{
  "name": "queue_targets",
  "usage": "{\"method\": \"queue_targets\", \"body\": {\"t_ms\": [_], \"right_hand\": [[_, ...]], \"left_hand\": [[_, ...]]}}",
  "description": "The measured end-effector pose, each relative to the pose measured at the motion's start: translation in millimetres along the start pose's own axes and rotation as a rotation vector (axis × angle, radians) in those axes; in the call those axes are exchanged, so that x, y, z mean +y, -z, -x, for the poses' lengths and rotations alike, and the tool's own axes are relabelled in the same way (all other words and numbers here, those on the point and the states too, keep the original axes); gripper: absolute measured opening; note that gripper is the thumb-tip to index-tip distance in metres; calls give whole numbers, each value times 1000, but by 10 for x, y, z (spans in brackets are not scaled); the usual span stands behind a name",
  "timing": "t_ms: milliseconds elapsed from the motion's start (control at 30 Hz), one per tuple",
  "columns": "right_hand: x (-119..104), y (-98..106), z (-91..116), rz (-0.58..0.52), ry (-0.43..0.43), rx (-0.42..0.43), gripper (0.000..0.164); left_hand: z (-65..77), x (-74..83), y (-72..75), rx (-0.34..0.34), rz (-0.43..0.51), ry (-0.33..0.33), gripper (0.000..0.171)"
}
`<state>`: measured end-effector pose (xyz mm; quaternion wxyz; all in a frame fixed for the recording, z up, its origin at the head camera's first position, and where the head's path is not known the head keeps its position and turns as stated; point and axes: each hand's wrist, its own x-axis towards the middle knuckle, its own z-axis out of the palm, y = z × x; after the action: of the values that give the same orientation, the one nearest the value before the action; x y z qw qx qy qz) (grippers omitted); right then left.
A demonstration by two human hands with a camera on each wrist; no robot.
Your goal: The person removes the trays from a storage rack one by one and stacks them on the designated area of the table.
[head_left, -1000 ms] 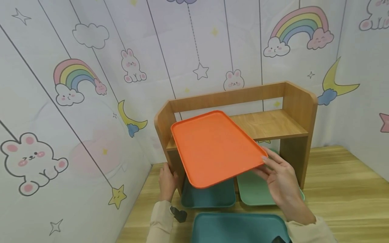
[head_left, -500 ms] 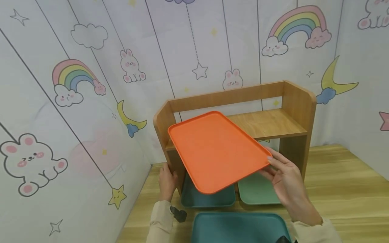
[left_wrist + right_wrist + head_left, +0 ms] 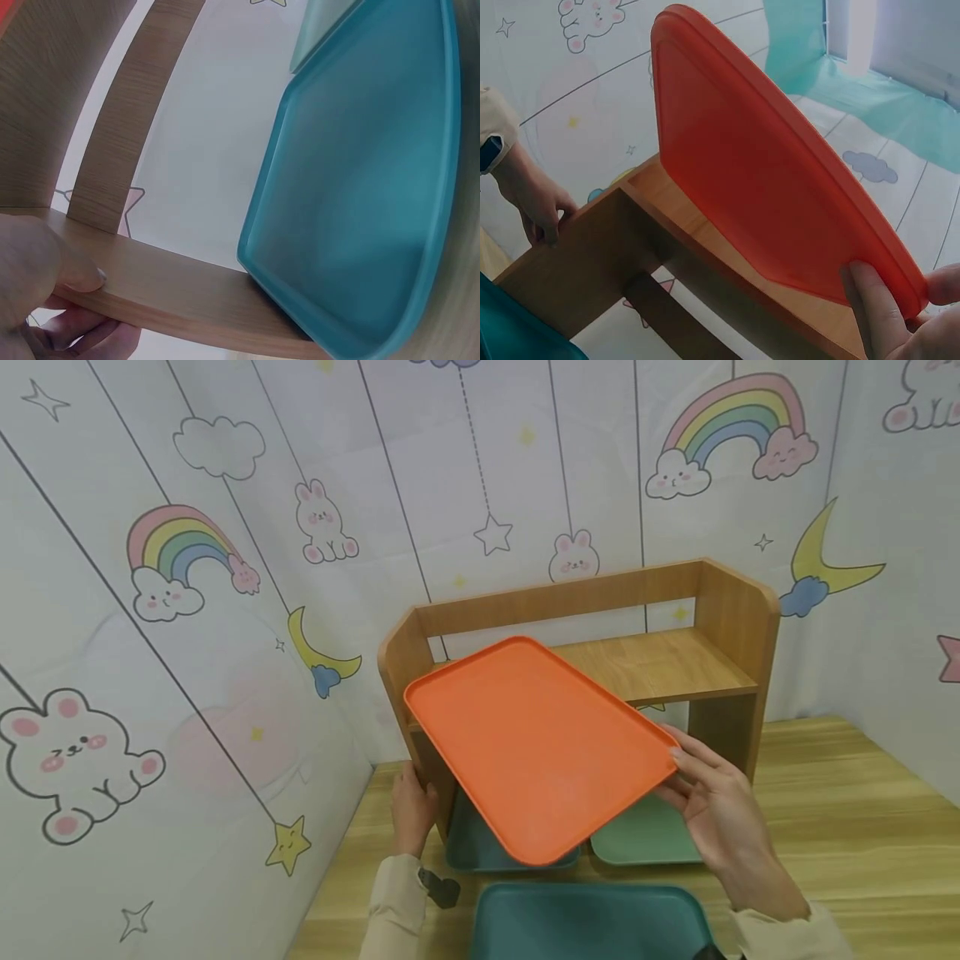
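An orange rectangular tray (image 3: 536,743) tilts in the air in front of the wooden desktop shelf (image 3: 667,664). My right hand (image 3: 716,802) pinches its near right corner, with fingers under it and the thumb at the rim. In the right wrist view the tray's underside (image 3: 757,165) faces the camera, and its far end overlaps the shelf board. My left hand (image 3: 414,810) grips the front edge of the shelf's left side panel (image 3: 187,300), thumb on the inner face and fingers outside.
Under the shelf board lie a dark teal tray (image 3: 480,839) on the left and a light green tray (image 3: 645,835) on the right. Another teal tray (image 3: 592,918) lies on the wood-grain table (image 3: 847,827) in front. Printed cloth walls (image 3: 225,710) stand left and behind.
The orange tray has turned and shifted slightly toward me, its near corner lower, while my right hand moved a little to the right. My left hand stays on the side panel.
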<state>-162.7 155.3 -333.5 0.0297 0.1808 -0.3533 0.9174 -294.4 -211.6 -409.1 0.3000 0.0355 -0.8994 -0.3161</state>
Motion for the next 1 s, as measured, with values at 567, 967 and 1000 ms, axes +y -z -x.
{"method": "queue_targets", "body": {"t_ms": [567, 967, 1000], "right_hand": [[-41, 163, 45, -10, -50, -55, 35], [-49, 257, 98, 13, -95, -75, 37], [-53, 264, 102, 21, -99, -76, 37]], "left_hand": [[1, -35, -3, 19, 12, -52, 19], [32, -39, -18, 72, -4, -165, 23], [32, -38, -18, 84, -29, -202, 22]]}}
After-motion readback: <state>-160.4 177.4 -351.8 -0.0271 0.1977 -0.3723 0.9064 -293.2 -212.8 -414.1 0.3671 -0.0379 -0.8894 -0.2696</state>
